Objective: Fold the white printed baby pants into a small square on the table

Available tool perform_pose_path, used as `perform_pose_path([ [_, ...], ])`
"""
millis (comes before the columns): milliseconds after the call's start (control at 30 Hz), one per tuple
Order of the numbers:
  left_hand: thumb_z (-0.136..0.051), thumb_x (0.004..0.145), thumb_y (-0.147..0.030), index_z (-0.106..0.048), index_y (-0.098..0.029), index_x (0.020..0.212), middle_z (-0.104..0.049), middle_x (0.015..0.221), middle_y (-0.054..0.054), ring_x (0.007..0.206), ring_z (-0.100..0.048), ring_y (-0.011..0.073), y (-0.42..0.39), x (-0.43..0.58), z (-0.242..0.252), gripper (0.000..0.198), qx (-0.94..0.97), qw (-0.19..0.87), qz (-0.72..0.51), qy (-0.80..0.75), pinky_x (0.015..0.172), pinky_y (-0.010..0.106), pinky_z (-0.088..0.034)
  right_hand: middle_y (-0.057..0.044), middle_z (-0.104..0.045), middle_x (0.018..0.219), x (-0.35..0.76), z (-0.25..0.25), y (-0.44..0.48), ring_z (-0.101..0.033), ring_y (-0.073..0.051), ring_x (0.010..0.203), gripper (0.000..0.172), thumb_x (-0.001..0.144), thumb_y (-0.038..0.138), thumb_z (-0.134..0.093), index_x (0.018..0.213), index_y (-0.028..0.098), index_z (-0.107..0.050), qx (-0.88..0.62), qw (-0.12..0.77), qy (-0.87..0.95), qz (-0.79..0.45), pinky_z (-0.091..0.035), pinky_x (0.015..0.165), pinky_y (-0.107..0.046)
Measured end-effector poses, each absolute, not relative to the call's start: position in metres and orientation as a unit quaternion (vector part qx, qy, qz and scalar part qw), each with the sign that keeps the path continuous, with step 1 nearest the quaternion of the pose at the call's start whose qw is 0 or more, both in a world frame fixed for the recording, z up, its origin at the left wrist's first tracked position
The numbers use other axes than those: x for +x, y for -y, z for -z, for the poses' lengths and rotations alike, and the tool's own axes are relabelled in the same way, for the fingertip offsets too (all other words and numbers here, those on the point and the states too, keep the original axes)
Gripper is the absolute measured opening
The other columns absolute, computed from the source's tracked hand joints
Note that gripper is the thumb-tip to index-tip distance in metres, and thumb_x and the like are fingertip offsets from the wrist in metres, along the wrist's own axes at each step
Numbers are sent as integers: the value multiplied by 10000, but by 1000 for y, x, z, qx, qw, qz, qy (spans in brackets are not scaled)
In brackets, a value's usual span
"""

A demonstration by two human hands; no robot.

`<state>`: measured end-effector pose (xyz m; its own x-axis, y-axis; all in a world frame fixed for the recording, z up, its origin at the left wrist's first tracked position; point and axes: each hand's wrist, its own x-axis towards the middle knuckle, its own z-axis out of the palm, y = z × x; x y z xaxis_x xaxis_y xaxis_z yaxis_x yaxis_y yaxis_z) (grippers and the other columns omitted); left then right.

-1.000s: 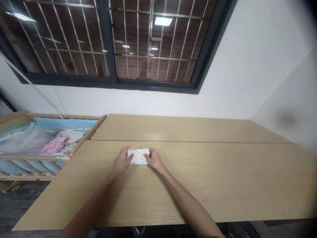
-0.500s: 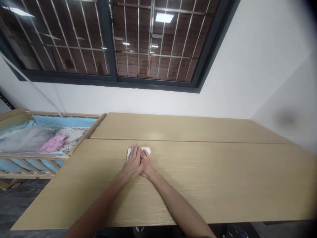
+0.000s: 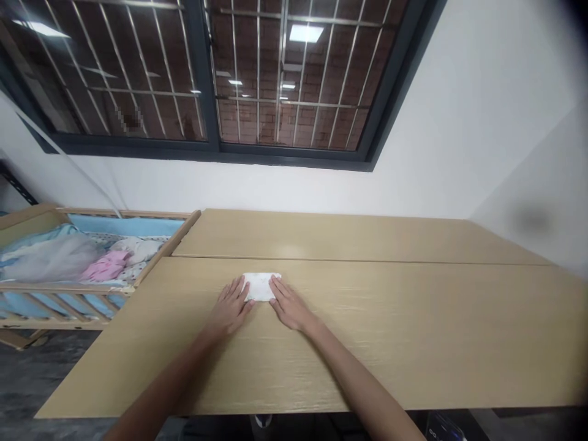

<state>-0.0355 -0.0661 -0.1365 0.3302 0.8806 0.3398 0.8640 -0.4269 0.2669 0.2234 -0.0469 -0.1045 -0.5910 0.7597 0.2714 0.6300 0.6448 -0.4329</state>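
White cloth (image 3: 260, 287) shows more now, left fingers (image 3: 234, 289) and right fingers (image 3: 280, 288) parted.

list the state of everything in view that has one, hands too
White cloth, apparently folded, lying flat on the table
Left hand, open, palm down, at the cloth's left end
Right hand, open, palm down, fingertips on its right end
Pink cloth, crumpled, inside the crib
Window, barred, open or shut unclear
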Motion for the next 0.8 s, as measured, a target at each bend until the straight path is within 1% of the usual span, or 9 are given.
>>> perform_pose_path([
  [100,-351,1053,-504,-447,-186,1521,-323,1655,159,1537,-293,303,65,-39,130,573,821,24,-226,-523,1199,523,-334,-184,-322,1655,232,98,46,-295,-303,1545,636,1056,473,-438,1593,139,-362,-399,246,867,-167,-299,1244,-526],
  [233,-491,992,-515,-481,-197,1488,-462,1577,157,1466,-424,284,60,-35,123,589,824,50,-228,-517,1153,483,-379,-183,-408,1612,234,91,41,-342,-329,1519,719,961,487,-614,1564,158,-402,-387,249,871,-173,-313,1227,-540],
  [333,-609,911,-515,-516,-200,1455,-509,1542,151,1422,-479,301,56,-30,120,635,818,71,-229,-522,1139,477,-380,-203,-404,1608,232,97,33,-354,-336,1509,773,869,353,-698,1552,133,-409,-378,237,877,-180,-325,1219,-520],
  [400,-648,881,-462,-544,-194,1425,-534,1519,157,1395,-507,315,53,-27,116,615,809,82,-237,-532,1131,482,-379,-204,-435,1584,229,103,28,-397,-314,1483,732,835,238,-662,1523,125,-440,-373,259,872,-182,-343,1209,-492],
  [500,-618,876,-295,-613,-189,1336,-627,1417,152,1308,-583,304,51,-23,105,472,795,97,-255,-541,1104,466,-399,-169,-585,1440,222,106,21,-517,-288,1368,593,816,139,-575,1407,164,-547,-384,305,852,-184,-390,1164,-487],
  [567,-555,892,-224,-665,-196,1238,-683,1330,140,1244,-622,290,53,-21,94,363,784,104,-276,-547,1085,453,-411,-138,-660,1307,217,99,19,-572,-291,1267,495,825,136,-558,1315,193,-597,-402,326,836,-183,-415,1124,-505],
  [667,-492,954,-286,-697,-198,1092,-726,1191,135,1158,-647,298,66,-19,72,262,756,115,-317,-562,1046,455,-437,-119,-666,1209,211,77,16,-591,-290,1167,390,877,242,-600,1265,208,-585,-431,387,787,-213,-466,1049,-494],
  [733,-470,987,-380,-680,-202,1078,-734,1107,112,1066,-671,280,80,-18,59,290,738,136,-341,-567,964,416,-489,-110,-652,1160,208,57,13,-619,-261,1063,448,898,328,-630,1316,210,-520,-420,435,746,-279,-527,942,-436],
  [800,-447,1004,-437,-636,-207,1155,-736,1035,73,937,-697,233,92,-17,53,334,724,171,-355,-566,836,347,-533,-87,-643,1101,207,41,5,-636,-222,946,543,901,373,-652,1378,213,-448,-385,450,727,-347,-552,833,-372],
])
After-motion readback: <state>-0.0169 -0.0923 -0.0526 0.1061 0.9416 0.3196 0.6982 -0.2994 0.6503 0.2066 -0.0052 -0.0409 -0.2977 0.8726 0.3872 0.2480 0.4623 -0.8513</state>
